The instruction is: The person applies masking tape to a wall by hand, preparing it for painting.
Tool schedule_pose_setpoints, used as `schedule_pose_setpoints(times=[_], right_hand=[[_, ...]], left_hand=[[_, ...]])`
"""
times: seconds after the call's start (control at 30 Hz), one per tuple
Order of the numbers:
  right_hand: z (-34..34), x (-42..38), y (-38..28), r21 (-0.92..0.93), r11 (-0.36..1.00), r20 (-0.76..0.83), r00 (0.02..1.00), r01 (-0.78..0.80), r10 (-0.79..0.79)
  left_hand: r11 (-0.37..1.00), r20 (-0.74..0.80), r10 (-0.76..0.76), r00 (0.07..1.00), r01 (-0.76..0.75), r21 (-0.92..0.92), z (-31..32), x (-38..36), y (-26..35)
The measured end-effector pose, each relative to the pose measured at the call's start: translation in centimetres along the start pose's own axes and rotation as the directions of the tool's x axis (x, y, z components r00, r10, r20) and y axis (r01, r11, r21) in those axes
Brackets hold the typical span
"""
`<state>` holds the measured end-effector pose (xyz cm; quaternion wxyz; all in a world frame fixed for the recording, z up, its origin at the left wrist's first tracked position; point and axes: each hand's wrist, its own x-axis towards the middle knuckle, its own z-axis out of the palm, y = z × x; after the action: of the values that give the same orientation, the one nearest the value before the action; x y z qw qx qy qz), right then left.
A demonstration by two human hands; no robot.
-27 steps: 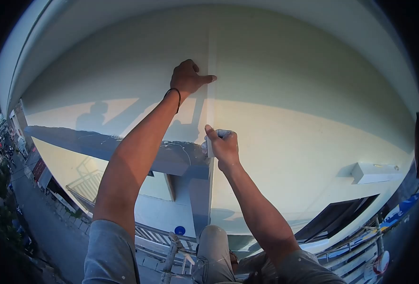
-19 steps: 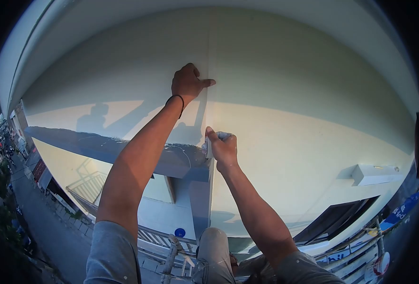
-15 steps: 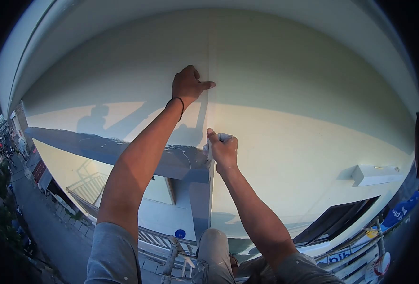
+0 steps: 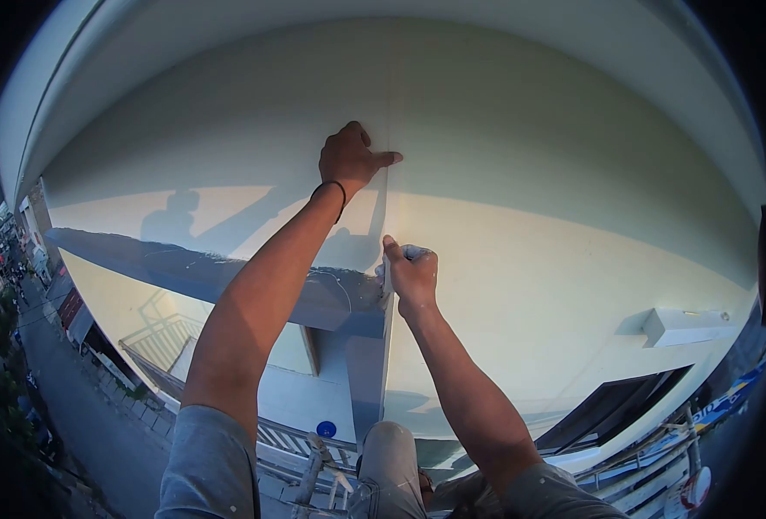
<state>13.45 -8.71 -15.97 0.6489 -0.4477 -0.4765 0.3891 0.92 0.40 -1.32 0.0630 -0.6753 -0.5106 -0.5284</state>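
Note:
My left hand (image 4: 352, 157) is pressed to the wall at the vertical corner, its fingers bent on the left face and its thumb stretched across the corner edge. A gap shows between thumb and index finger. Lower on the same corner, my right hand (image 4: 413, 275) is closed, thumb pointing up, around a whitish thing (image 4: 414, 252) that looks like masking tape, mostly hidden by the fingers. A thin pale line runs along the corner between both hands. Just left of my right hand, a grey painted ledge (image 4: 348, 298) with a rough upper paint edge meets the corner.
A white box-shaped fixture (image 4: 690, 327) sticks out of the right wall above a dark window (image 4: 616, 406). Below are my knee (image 4: 389, 458), a ladder-like frame (image 4: 318, 467), a railing and a blue round object (image 4: 326, 428). A street (image 4: 80, 406) lies far below on the left.
My left hand and forearm have shifted slightly right, the thumb still on the corner. My right hand stays closed at nearly the same spot. The view has tilted slightly.

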Motion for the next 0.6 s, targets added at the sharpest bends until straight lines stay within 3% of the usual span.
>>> schedule_pose_setpoints(times=[0.6], right_hand=[[0.35, -0.06, 0.32, 0.005, 1.000, -0.002, 1.000, -0.009, 0.009]], left_hand=[[1.000, -0.028, 0.004, 1.000, -0.004, 0.012, 0.27, -0.33, 0.17]])
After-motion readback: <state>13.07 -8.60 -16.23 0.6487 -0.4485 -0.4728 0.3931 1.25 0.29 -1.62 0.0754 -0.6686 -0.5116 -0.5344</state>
